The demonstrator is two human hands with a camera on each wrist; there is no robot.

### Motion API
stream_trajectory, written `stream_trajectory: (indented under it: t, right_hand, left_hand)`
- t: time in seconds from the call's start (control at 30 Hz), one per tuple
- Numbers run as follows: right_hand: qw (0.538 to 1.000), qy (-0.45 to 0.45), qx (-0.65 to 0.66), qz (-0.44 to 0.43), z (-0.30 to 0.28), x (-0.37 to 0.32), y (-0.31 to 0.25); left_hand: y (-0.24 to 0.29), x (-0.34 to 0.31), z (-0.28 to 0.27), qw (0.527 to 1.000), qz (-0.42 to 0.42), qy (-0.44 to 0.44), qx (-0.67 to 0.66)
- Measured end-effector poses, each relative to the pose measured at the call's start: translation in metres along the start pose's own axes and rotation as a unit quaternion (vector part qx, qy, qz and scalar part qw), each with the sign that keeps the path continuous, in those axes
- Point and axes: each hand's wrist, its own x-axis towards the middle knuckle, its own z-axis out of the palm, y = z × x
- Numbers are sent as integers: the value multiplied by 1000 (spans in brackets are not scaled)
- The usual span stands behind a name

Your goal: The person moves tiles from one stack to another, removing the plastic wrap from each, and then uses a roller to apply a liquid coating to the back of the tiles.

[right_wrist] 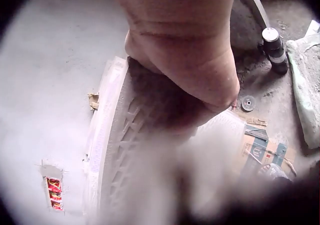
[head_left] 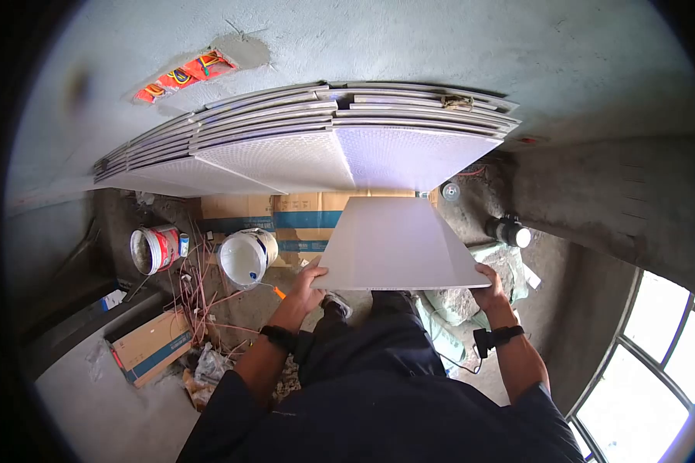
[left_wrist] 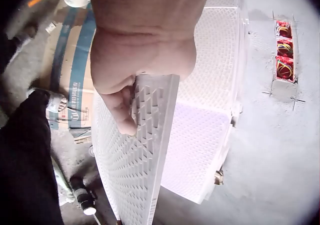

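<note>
A large pale tile (head_left: 400, 245) is held between both hands in front of the body. Its smooth face shows in the head view, while the left wrist view shows the ribbed back of the tile (left_wrist: 132, 155). The left hand (head_left: 306, 288) grips one near corner, its fingers (left_wrist: 120, 112) curled against the ribbed side. At the opposite near corner, the right hand (head_left: 489, 288) grips the edge; in the right wrist view its fingers are mostly in shadow and blur. Beyond the held tile, a row of stacked tiles (head_left: 270, 158) leans against the wall.
Flattened cardboard (head_left: 305, 220) lies below the stack. A white bucket (head_left: 243, 258) and a red-and-white bucket (head_left: 156, 248) stand at left, near loose pink tubing (head_left: 201, 285). A black cylindrical tool (head_left: 508, 231) and dusty sacks (head_left: 483, 282) are at right. Open electrical boxes (head_left: 181, 77) sit in the wall.
</note>
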Motion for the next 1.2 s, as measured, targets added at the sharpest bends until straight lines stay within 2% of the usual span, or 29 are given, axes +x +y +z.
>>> stream_trajectory:
  t: [0.07, 0.1, 0.17, 0.27, 0.4, 0.47, 0.6, 0.9, 0.97, 1.2]
  right_hand:
    - [998, -68, -8, 17, -21, 16, -3]
    - [998, -67, -7, 18, -17, 16, -6]
    - [1000, 0, -3, 5, 1, 13, -14]
    - [1000, 28, 13, 0, 15, 11, -25]
    - [1000, 29, 11, -2, 5, 19, -33]
    - [998, 47, 28, -10, 1, 24, -35]
    - [1000, 12, 15, -2, -3, 30, -43]
    - [998, 66, 16, 8, 9, 36, -54]
    - [998, 57, 24, 14, 4, 43, -54]
    - [998, 61, 8, 4, 9, 47, -58]
  left_hand:
    - [4, 5, 8, 1000, -1, 19, 19]
    - [4, 8, 10, 1000, -2, 20, 19]
    - [6, 18, 11, 999, -10, 30, 32]
    - [5, 30, 11, 1000, -4, 20, 22]
    - [8, 40, 14, 999, -25, -23, 23]
    - [9, 42, 26, 1000, -15, 15, 21]
    - [9, 51, 27, 1000, -19, 12, 18]
    - [17, 62, 43, 999, -25, 21, 41]
    - [19, 62, 52, 998, -26, 52, 30]
    - [16, 73, 37, 999, -28, 38, 25]
